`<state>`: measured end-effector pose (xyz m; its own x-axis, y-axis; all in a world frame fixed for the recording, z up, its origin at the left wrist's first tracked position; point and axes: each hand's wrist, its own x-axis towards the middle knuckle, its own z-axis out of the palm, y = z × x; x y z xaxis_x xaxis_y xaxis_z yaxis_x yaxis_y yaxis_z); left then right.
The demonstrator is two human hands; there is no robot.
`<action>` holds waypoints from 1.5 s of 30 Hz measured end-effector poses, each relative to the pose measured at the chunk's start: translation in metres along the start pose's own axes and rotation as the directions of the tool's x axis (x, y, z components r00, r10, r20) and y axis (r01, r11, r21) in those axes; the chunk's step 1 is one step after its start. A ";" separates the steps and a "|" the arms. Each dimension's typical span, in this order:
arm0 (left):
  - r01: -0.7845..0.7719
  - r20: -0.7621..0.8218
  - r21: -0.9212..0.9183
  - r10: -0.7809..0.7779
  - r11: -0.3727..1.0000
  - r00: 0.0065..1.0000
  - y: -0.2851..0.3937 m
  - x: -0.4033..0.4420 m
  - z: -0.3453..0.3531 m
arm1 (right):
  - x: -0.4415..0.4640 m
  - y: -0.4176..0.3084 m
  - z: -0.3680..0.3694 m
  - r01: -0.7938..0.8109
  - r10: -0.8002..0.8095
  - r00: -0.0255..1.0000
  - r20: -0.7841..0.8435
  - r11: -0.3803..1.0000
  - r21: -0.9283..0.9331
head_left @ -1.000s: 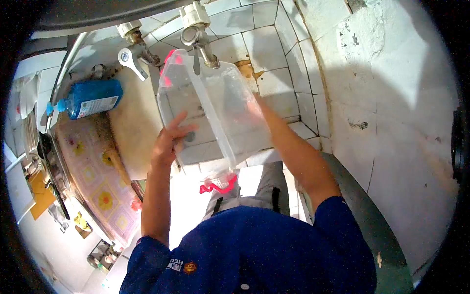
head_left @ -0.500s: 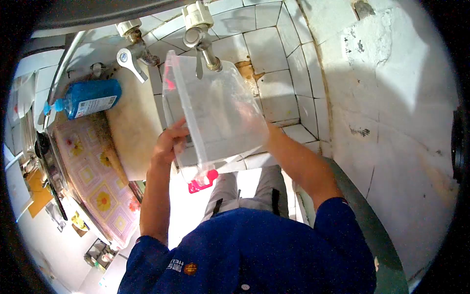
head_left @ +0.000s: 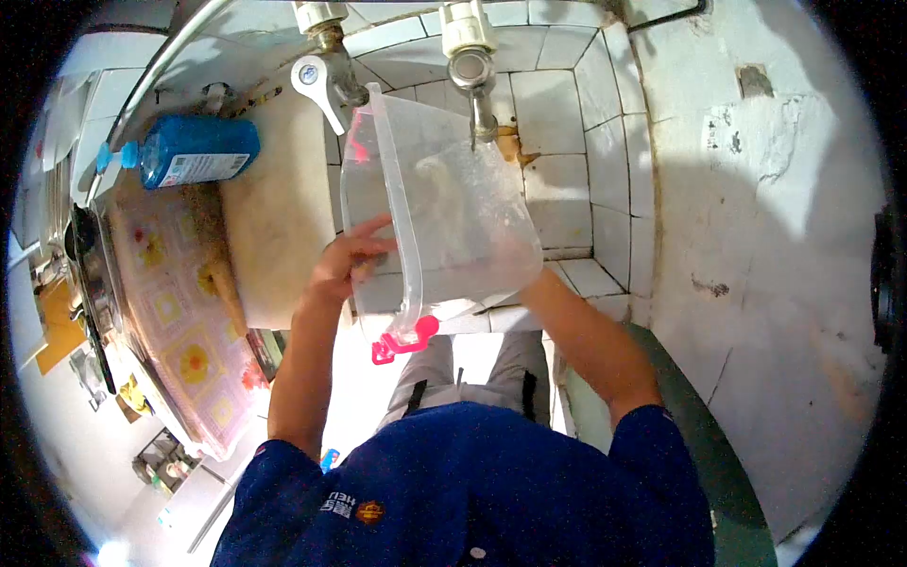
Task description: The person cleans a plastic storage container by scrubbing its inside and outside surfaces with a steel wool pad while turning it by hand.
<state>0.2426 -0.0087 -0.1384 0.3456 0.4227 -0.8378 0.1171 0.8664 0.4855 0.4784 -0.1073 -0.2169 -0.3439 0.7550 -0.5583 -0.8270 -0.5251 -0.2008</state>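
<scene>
A clear plastic storage box (head_left: 453, 208) is tipped on its side over the tiled sink, its rimmed opening turned to the left. Pink latches (head_left: 408, 340) hang at the near end of the rim, and another pink part (head_left: 358, 137) shows at the far end. My left hand (head_left: 350, 260) grips the box at its open side, fingers partly seen through the plastic. At the closed end my right hand (head_left: 524, 265) supports the box, its fingers blurred behind the cloudy wall. Whitish droplets or residue mark the plastic.
Two taps, a white-lever tap (head_left: 321, 90) and a metal tap (head_left: 477, 94), stand above the box's far edge. A blue liquid bottle (head_left: 198, 151) lies at left beside a pale board (head_left: 279, 217). Floral-patterned cloth (head_left: 179, 321) covers the left surface. A tiled wall (head_left: 609, 161) bounds the right.
My view has shifted, so the taps appear further right. Relative to the taps, the box has moved left, and its far corner is now by the white-lever tap. Both hands keep hold.
</scene>
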 end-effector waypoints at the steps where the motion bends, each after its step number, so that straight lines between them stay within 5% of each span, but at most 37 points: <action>1: 0.005 -0.012 0.006 -0.005 1.000 1.000 -0.001 -0.001 -0.002 | -0.006 0.004 0.005 -0.023 0.023 1.000 -0.004 0.999 0.022; 8: 0.019 0.012 0.020 -0.020 1.000 1.000 -0.013 -0.004 -0.005 | 0.028 -0.068 0.002 0.128 -0.128 0.992 -0.018 0.991 -0.031; 15: -0.012 0.070 -0.043 0.015 0.999 0.997 -0.012 -0.001 -0.020 | -0.016 0.011 0.008 0.060 -0.063 0.997 -0.039 0.996 -0.071; 21: -0.026 0.042 0.011 0.025 1.000 0.999 -0.009 -0.010 -0.004 | -0.063 -0.037 0.029 0.074 -0.063 0.990 -0.124 0.993 0.091; 23: -0.029 -0.060 -0.008 0.029 1.000 0.998 -0.016 -0.006 -0.002 | -0.071 -0.037 0.029 0.276 -0.248 0.943 -0.221 0.955 0.107; 27: -0.028 -0.073 -0.020 0.026 0.999 0.997 -0.016 -0.013 0.012 | -0.055 -0.026 0.021 0.236 -0.196 0.937 -0.289 0.966 0.108; 28: -0.059 -0.038 -0.020 0.059 0.998 0.998 -0.013 -0.014 0.014 | -0.058 -0.015 0.021 0.354 -0.459 0.847 -0.267 0.863 -0.361; 30: -0.095 -0.017 -0.022 0.094 0.995 0.995 -0.010 -0.017 0.012 | -0.073 0.006 0.024 0.387 -0.667 0.737 -0.111 0.552 -0.739; 31: -0.082 -0.029 -0.024 0.082 0.996 0.996 -0.009 -0.016 0.010 | -0.086 0.010 0.028 0.444 -0.525 0.806 -0.273 0.841 -0.308; 32: -0.069 -0.041 -0.031 0.067 0.997 0.997 -0.009 -0.014 0.008 | -0.096 0.014 0.030 0.397 -0.316 0.887 -0.337 0.894 0.207; 36: -0.034 -0.032 -0.058 0.032 0.998 0.999 -0.027 0.003 0.008 | -0.105 0.009 0.035 0.648 -0.549 0.704 -0.452 0.757 0.090; 39: -0.018 -0.026 -0.034 0.018 0.999 1.000 -0.033 0.002 0.028 | -0.093 -0.020 0.015 0.670 -0.661 0.685 -0.307 0.737 -0.089; 41: 0.027 -0.074 -0.228 -0.045 0.973 0.996 -0.033 0.007 0.039 | -0.090 -0.013 0.008 0.685 -0.667 0.652 -0.360 0.722 -0.097; 43: 0.024 -0.106 -0.216 -0.048 0.976 0.993 -0.030 0.013 0.042 | -0.096 0.008 0.012 0.645 -0.612 0.537 -0.580 0.741 -0.186; 45: 0.061 -0.086 -0.209 -0.081 0.976 0.993 -0.029 0.013 0.045 | -0.106 0.028 0.012 0.618 -0.519 0.576 -0.632 0.782 -0.080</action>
<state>0.2853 -0.0400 -0.1525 0.2533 0.3730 -0.8926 -0.0589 0.9269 0.3706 0.4861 -0.1975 -0.1533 0.5122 0.4593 -0.7258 -0.8239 0.0242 -0.5662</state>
